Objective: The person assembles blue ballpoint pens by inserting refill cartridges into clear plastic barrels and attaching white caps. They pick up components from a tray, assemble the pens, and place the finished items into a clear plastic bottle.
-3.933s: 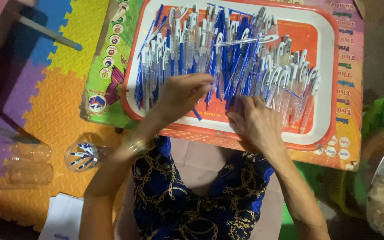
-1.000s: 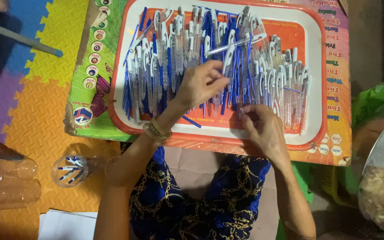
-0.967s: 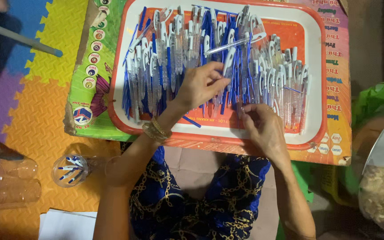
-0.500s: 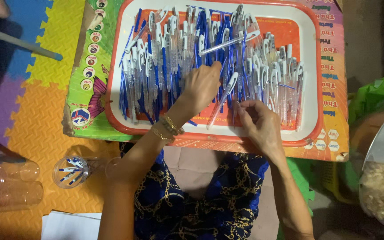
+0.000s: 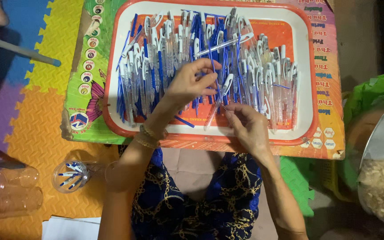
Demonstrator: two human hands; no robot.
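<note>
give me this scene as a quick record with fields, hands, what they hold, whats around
left hand: over the tray, fingers pinching a clear pen
right hand: at the pen's lower end, fingertips on it
tray: orange-rimmed, piled with blue and clear pens
under tray: colourful printed board
floor: foam puzzle mat
lower left: clear cup of blue parts
right edge: bag of pale bits

Pens point(image 5: 165, 66) crowded the orange tray point(image 5: 305, 75); only its white right margin stayed free for passing.

Home floor: foam play mats point(image 5: 45, 129)
</note>
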